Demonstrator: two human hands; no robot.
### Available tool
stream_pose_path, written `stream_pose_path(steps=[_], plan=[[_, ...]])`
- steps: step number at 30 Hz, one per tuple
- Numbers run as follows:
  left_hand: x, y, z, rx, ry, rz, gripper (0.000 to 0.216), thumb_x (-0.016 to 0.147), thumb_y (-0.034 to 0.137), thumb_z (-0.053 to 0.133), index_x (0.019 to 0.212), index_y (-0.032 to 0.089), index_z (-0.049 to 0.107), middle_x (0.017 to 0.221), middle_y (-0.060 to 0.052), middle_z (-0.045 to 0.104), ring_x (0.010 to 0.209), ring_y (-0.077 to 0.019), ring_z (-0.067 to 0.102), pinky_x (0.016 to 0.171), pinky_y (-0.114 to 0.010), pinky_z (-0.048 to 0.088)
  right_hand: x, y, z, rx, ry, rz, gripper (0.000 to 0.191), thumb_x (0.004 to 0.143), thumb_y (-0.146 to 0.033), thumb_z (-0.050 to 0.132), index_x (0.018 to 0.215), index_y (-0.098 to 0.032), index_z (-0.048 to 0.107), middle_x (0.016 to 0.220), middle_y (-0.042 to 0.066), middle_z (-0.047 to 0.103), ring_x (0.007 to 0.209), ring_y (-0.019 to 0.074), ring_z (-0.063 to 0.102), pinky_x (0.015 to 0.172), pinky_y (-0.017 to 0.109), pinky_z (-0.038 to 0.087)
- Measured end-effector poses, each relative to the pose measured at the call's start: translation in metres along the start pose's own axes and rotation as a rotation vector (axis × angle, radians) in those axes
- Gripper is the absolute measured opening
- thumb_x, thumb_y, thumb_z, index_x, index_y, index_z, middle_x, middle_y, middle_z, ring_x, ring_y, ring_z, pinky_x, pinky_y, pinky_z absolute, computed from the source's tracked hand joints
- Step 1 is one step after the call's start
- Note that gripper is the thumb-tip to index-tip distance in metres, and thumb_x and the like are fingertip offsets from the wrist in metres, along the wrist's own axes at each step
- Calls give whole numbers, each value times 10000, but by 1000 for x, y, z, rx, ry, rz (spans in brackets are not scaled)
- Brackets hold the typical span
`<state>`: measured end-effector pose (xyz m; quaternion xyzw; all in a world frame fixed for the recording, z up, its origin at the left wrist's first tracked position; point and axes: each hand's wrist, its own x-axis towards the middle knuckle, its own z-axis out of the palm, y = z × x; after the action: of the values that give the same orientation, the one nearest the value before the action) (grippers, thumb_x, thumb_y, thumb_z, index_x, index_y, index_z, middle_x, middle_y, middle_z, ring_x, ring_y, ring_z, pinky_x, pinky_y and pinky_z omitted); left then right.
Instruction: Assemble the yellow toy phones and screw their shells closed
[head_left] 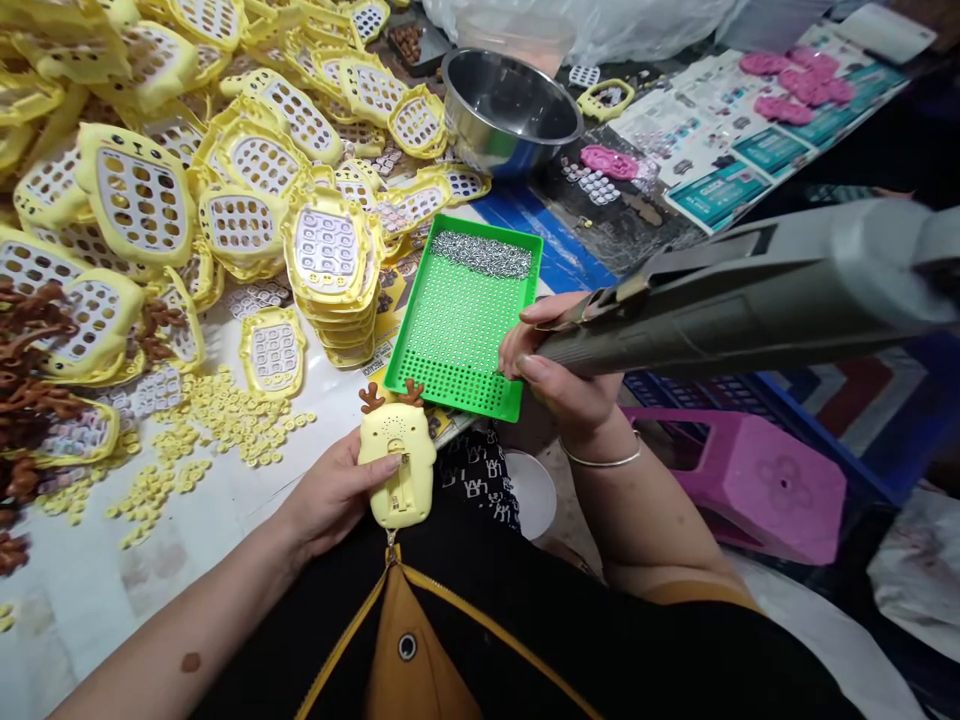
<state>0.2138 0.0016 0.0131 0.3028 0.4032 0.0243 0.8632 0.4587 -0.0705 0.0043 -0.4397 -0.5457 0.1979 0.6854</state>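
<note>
the yellow toy point(420, 480) is resting in the left hand point(328, 497), back facing up, long axis running forward, brown antlers point(411, 394) pointing toward the green tray point(459, 315). its battery compartment point(403, 492) is showing uncovered. the left fingers are gripping its side, thumb across the back; the right hand's point(574, 385) fingers are curling around a grey tool point(750, 300). a teal print point(709, 192) is seemingly reading "glock".

"GLOCK" (?) on teal panel point(718, 192) — rest illeg.
</note>
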Motion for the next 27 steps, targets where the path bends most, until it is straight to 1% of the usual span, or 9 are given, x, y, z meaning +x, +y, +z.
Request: stream_pose_path(steps=[2, 4, 6, 8, 10, 12, 16, 21, 27], plan=[[-2, -1, 0, -15, 17, 13, 503, 645, 253, 836, 1093, 164, 624, 945, -68, 735, 813, -190, 681, 729, -309, 570, 1, -3, 1, 12, 19, -3, 296, 815, -323, 650, 1103, -322, 579, 607, -59, 526, 464, 123, 495, 430, 298, 439], [-6, -3, 1, -37, 35, 22, 489, 644, 240, 834, 1077, 164, 620, 943, -66, 734, 805, -186, 681, 729, -306, 566, 1, -11, 5, 38, 96, -23, 297, 792, -317, 667, 1083, -312, 606, 598, -57, 520, 465, 124, 501, 423, 294, 432], [-10, -5, 3, -51, 43, 20, 477, 635, 232, 834, 1053, 156, 618, 921, -70, 733, 773, -190, 681, 707, -312, 564, 2, -26, 15, 83, 179, -48, 280, 775, -293, 672, 1053, -300, 637, 583, -56, 512, 461, 121, 503, 426, 295, 436], [-13, -8, 4, -56, 47, 28, 466, 629, 217, 831, 1038, 147, 618, 897, -71, 730, 740, -190, 677, 685, -314, 557, 2, -43, 28, 153, 214, -68, 261, 770, -266, 666, 1030, -276, 656, 561, -57, 501, 443, 117, 493, 439, 304, 454], [-15, -11, 5, -62, 52, 50, 460, 631, 199, 823, 1040, 146, 619, 893, -68, 725, 730, -185, 671, 683, -311, 548, 0, -57, 43, 232, 192, -79, 254, 776, -255, 659, 1029, -251, 655, 553, -57, 496, 430, 114, 492, 438, 305, 468], [-15, -14, 5, -67, 54, 79, 461, 637, 191, 816, 1052, 149, 620, 910, -66, 719, 748, -181, 666, 698, -309, 539, -3, -66, 57, 297, 124, -74, 254, 789, -253, 646, 1043, -253, 639, 556, -59, 498, 430, 114, 502, 434, 299, 478], [-15, -18, 5, -51, 41, 118, 460, 656, 212, 807, 1070, 155, 615, 932, -63, 707, 785, -181, 650, 715, -306, 521, -8, -67, 77, 357, -5, -65, 289, 800, -235, 625, 1086, -262, 601, 573, -61, 512, 464, 121, 523, 451, 299, 497], [-14, -19, 4, -33, 10, 140, 446, 668, 220, 800, 1066, 155, 608, 936, -61, 698, 805, -176, 635, 731, -299, 501, -11, -58, 86, 338, -24, -48, 306, 803, -242, 622, 1104, -279, 583, 581, -57, 505, 480, 130, 515, 452, 307, 486], [-12, -19, 0, -36, -23, 129, 455, 671, 229, 799, 1075, 150, 605, 941, -68, 701, 812, -175, 631, 746, -305, 495, -14, -50, 87, 317, -36, -3, 300, 813, -293, 617, 1108, -305, 564, 590, -59, 497, 478, 132, 503, 446, 304, 463]])
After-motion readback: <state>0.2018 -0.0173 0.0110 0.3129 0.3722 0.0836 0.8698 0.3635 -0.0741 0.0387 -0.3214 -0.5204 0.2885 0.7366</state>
